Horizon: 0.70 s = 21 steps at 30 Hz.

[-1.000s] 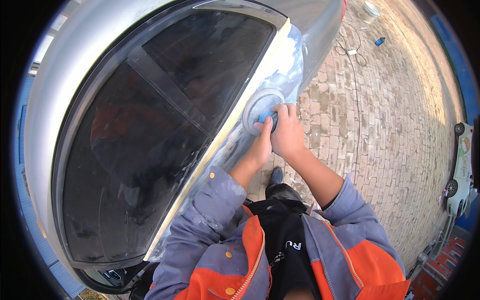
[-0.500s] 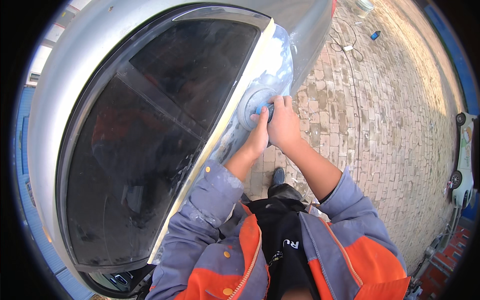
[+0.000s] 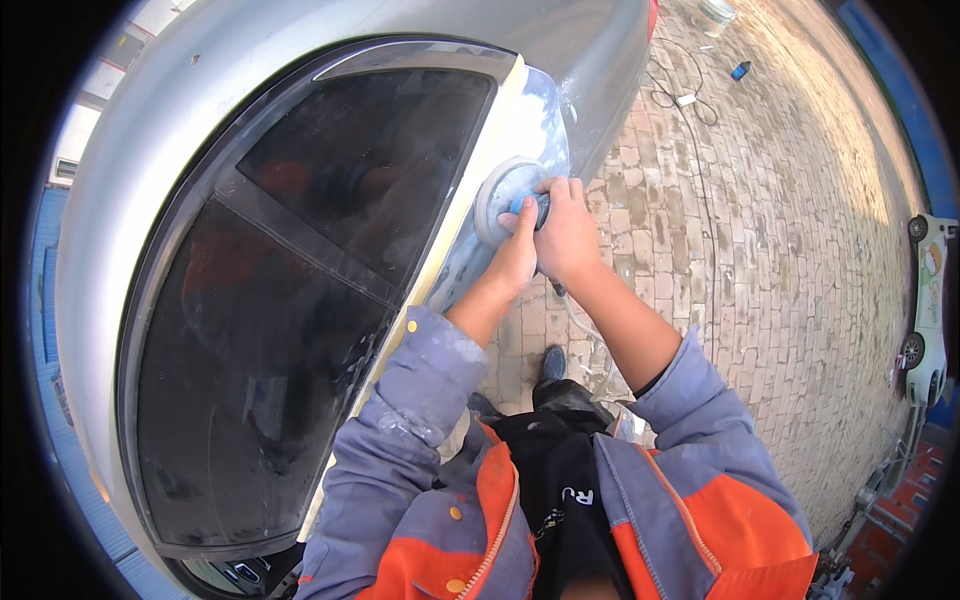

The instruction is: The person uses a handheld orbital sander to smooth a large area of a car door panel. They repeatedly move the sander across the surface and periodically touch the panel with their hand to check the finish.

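Observation:
Both of my hands are wrapped round a round power sander (image 3: pixel 496 203) with a grey disc and a blue and black body. My left hand (image 3: pixel 513 258) grips its near side, thumb up against the blue part. On the right side, my right hand (image 3: pixel 568 235) is closed over the dark handle, hiding much of it. The disc lies against the silver car's side panel (image 3: pixel 540 115), whose surface is sanded and patchy white. Pale yellow masking tape (image 3: pixel 440 250) runs along the lower edge of the dark side windows (image 3: pixel 290 290), just left of the sander.
A pale hose (image 3: pixel 582 325) hangs from the tool beside my shoe (image 3: pixel 554 363). On the brick paving (image 3: pixel 720 300) lie a dark cable (image 3: pixel 700 150) and a blue bottle (image 3: pixel 740 70). A clear bucket (image 3: pixel 716 14) stands at the far right. A white car (image 3: pixel 930 300) is parked at the right.
My hands keep hold of the sander, which has shifted slightly along the panel and appears tilted more. The view has moved a little, and the hose below the tool shows more.

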### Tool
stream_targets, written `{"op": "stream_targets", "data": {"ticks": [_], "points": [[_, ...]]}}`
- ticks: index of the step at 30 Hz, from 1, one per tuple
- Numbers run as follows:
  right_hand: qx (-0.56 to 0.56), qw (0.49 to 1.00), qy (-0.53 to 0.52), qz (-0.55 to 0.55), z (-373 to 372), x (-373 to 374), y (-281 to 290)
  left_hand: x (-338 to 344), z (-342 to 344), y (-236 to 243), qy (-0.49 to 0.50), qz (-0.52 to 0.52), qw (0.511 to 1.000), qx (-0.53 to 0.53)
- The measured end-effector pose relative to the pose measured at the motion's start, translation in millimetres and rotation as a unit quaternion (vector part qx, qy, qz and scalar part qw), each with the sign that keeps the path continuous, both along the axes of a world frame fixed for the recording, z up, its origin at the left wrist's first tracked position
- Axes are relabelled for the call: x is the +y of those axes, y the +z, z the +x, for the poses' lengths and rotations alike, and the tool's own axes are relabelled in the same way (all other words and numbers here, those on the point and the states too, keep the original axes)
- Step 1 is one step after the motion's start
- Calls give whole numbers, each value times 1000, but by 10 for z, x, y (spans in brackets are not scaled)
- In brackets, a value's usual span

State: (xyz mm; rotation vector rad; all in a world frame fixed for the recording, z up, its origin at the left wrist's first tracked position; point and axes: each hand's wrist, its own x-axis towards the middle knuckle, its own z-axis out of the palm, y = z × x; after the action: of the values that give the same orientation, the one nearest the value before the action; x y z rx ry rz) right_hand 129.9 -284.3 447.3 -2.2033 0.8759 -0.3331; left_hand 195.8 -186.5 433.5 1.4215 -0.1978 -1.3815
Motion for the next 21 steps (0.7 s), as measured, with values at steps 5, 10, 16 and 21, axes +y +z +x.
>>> {"op": "stream_targets", "data": {"ticks": [5,10,16,21], "points": [[54,998,-11,2,-17,-71,-13,-102,-37,-57,28,8,999,-39],[-23,1000,4,-12,56,-137,-6,-148,-11,93,65,5,997,-34],[-83,996,-12,-20,158,-204,-20,-191,18,241,70,18,988,-135],[-21,999,-4,-26,83,-275,-50,117,14,277,-74,94,955,-272]]}}
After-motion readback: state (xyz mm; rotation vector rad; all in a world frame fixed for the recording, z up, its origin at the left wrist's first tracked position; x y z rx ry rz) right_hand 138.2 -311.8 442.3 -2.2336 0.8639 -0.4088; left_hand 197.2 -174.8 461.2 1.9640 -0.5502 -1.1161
